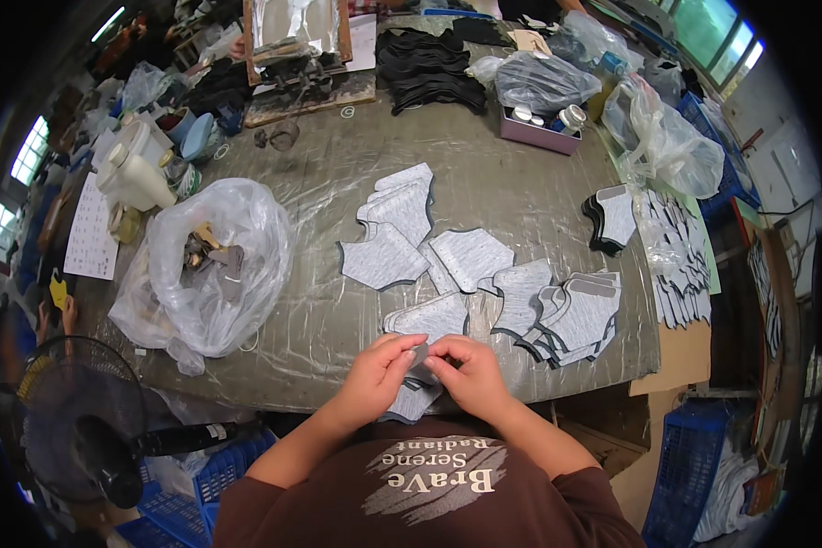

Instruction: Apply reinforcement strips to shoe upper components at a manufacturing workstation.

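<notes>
At the table's near edge, both my hands pinch a light grey, dark-edged fabric piece [415, 402], which hangs down between them. My left hand [374, 373] is closed on its left side, and my right hand [470, 373] on its right. A small darker grey patch [420, 353] shows between the fingertips; whether it is separate from the piece I cannot tell. Just beyond my hands lies a stack of similar pieces [427, 316]. More overlapping stacks spread across the table: one farther off [384, 256], one in the middle [470, 258], and one to the right [580, 310].
A clear plastic bag [269, 274] with scraps stands open at left, near white bottles [137, 178]. A fan [82, 420] is at lower left. Farther off are a framed board [297, 36], black pieces [429, 73] and a pink box [539, 135]. Another small stack [616, 219] lies right.
</notes>
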A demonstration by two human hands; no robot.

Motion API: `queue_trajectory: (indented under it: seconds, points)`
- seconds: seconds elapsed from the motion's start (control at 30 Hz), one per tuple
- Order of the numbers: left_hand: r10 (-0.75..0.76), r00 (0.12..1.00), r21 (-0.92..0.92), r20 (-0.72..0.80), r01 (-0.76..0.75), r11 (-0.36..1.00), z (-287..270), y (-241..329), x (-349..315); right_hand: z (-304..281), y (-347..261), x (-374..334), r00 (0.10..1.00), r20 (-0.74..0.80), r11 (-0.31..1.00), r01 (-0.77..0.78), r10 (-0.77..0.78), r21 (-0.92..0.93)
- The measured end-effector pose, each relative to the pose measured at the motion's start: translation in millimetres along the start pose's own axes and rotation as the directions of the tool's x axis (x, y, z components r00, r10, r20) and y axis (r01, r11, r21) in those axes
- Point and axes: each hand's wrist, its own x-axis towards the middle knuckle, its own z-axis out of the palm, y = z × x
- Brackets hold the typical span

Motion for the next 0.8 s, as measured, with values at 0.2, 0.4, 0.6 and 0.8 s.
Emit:
queue_trajectory:
  seconds: [0.2,0.4,0.6,0.8]
  points:
    - [-0.027,0.999,0.026,-0.020,0.027,0.999,3.5,5.8,3.0,-4.0,3.3,1.3,0.997,0.013,0.987,-0.081,0.080,0.137]
    - [-0.096,0.993,-0.004,0.068,0.097,0.995,2.0,0.7,2.5,-8.1,5.0,1.1,0.982,0.096,0.956,-0.181,0.163,0.230]
    - [-0.410,0.865,-0.439,0.288,0.500,0.746,3.4,-3.3,-3.7,-3.3,3.2,2.2,0.943,0.149,0.798,-0.333,0.299,0.503]
    - [-0.485,0.818,-0.716,0.308,0.535,0.448,3.3,2.9,3.8,2.8,9.5,2.2,0.968,0.208,0.524,-0.250,0.138,0.814]
